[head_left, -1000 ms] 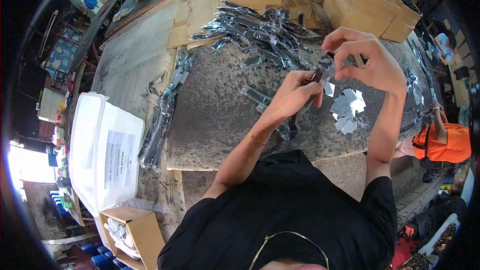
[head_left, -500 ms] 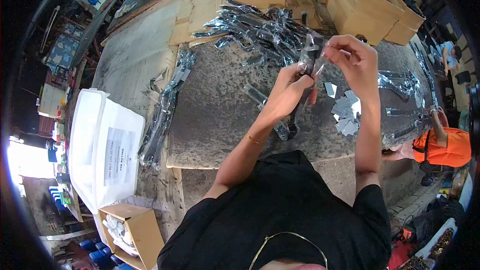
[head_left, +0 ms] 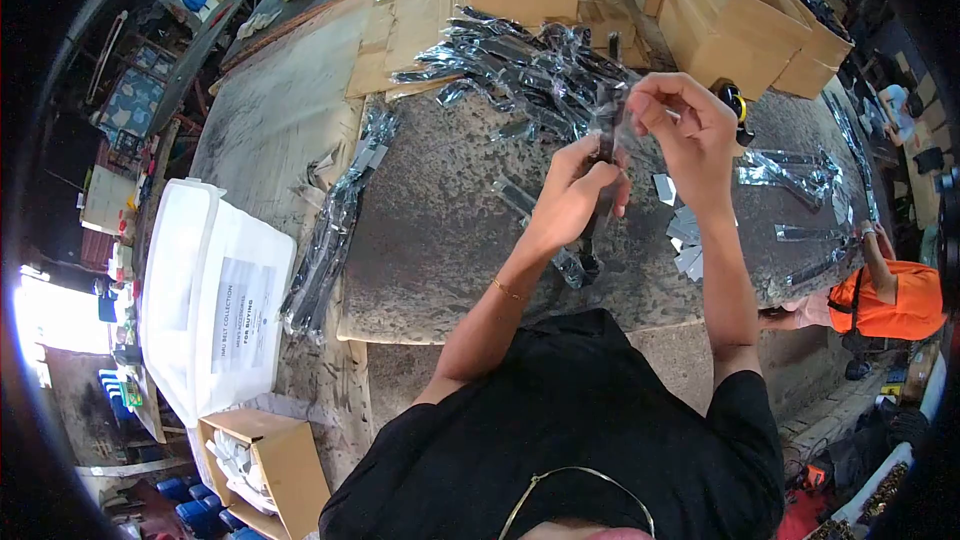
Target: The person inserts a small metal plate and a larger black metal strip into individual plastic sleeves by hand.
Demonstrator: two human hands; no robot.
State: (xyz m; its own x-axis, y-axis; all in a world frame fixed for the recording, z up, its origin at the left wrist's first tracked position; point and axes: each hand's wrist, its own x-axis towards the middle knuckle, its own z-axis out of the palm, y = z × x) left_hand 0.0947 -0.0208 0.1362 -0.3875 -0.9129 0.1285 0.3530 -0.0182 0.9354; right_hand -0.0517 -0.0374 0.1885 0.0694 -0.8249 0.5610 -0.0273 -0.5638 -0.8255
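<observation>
My left hand [head_left: 578,190] is closed round a dark belt [head_left: 603,202] that hangs down toward the table's front edge. Clear plastic wrapping [head_left: 622,100] covers the belt's upper end, and my right hand [head_left: 690,135] pinches it between thumb and fingers. Just beyond both hands lies a heap of plastic-wrapped black belts [head_left: 530,65]. Grey cards [head_left: 686,238] are spread on the table beneath my right forearm. Another wrapped strip [head_left: 515,196] rests left of my left hand.
A white plastic bin [head_left: 180,290] and a row of wrapped belts [head_left: 335,230] are at the left. Cardboard boxes [head_left: 735,30] stand at the back. A tape measure [head_left: 735,105] sits near my right hand. At the far right is a person in orange [head_left: 895,300].
My right hand has shifted slightly left and down, close to the belt's top. The view has moved a little, and the tape measure shows more fully.
</observation>
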